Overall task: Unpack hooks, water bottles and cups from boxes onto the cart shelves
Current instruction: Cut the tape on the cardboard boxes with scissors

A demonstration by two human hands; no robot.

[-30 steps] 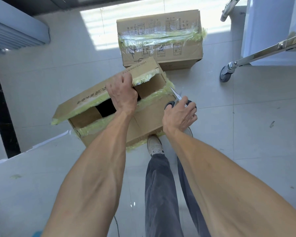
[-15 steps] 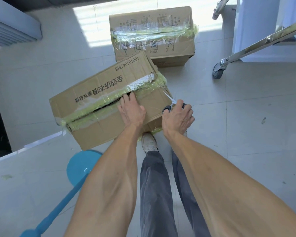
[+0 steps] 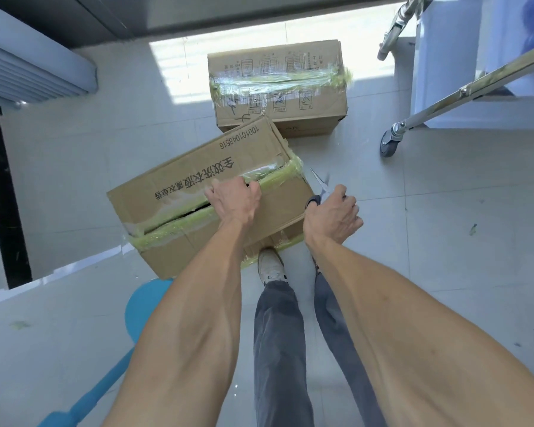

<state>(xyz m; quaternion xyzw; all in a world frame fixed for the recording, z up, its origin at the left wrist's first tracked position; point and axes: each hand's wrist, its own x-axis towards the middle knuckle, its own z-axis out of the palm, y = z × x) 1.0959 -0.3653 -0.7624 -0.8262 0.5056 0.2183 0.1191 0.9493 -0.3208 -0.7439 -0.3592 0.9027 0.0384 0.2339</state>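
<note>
Left hand [image 3: 235, 200] grips taped cardboard box [image 3: 198, 180]; right hand [image 3: 332, 215] holds steel scissors [image 3: 319, 188].

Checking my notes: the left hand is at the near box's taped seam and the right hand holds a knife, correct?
Not quite. In the head view the right hand holds scissors, not a knife. The left hand is at the near box's taped seam, as you said.

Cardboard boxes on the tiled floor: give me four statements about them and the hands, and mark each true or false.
1. The left hand grips the top seam of the near brown cardboard box. True.
2. The right hand holds a knife. False: it holds black-handled scissors.
3. The far brown cardboard box stands open. False: green tape seals it.
4. A blue plastic tool lies on the floor beside the near box. True.
</note>
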